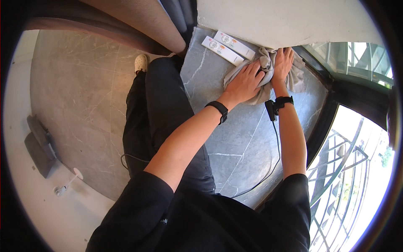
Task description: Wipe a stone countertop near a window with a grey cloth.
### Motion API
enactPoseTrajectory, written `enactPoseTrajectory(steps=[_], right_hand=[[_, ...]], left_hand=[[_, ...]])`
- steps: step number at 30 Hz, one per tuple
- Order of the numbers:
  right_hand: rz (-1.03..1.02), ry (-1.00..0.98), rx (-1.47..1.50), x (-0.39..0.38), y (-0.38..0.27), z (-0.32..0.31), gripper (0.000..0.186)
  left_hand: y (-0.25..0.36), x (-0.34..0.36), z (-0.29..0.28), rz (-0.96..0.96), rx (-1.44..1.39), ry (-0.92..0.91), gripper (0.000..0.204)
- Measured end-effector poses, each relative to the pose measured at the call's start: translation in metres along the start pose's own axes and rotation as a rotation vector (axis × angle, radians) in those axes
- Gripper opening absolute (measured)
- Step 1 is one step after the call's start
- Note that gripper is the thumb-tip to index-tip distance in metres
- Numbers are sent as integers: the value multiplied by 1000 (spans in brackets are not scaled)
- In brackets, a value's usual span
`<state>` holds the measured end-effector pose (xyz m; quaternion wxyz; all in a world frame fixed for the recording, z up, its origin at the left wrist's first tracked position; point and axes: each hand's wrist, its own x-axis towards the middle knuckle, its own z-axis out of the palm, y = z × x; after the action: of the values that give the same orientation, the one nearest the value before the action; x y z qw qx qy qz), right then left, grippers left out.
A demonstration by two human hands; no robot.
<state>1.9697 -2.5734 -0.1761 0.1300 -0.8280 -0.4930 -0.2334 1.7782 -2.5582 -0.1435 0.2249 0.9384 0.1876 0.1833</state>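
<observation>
Black sleeves and both bare forearms fill the lower middle of the view, reaching away from the body toward a grey marble ledge (235, 138) that runs beside a window with a metal railing (348, 168) outside. On that ledge, close under a white wall edge (268, 25), lies a crumpled grey cloth (294, 80), and both hands are on it, so the work in hand appears to be wiping or bunching the cloth against the stone near the corner. My judgement is that the stroke is mid-way, with the cloth pushed up to the wall; any further pass would call for steady downward pressure and care not to nudge the two white remote controls (228, 47) lying just beside the cloth on its left. Left hand (245, 82) lies palm down, fingers spread flat, pressing the cloth's near fold, a black band on its wrist. Right hand (282, 63) rests further up, fingers extended and slightly curled over the bunched top of the cloth, with a black wrist device (277, 105) and a thin cable (275, 151) trailing back along the ledge.
</observation>
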Motion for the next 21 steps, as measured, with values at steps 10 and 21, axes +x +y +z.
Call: enactPoseTrajectory(steps=[10, 21], right_hand=[[44, -105, 86, -1, -3, -6, 29], [-10, -10, 63, -1, -1, -2, 32]], left_hand=[[0, -2, 1, 3, -6, 7, 51], [-1, -2, -1, -8, -21, -1, 49]])
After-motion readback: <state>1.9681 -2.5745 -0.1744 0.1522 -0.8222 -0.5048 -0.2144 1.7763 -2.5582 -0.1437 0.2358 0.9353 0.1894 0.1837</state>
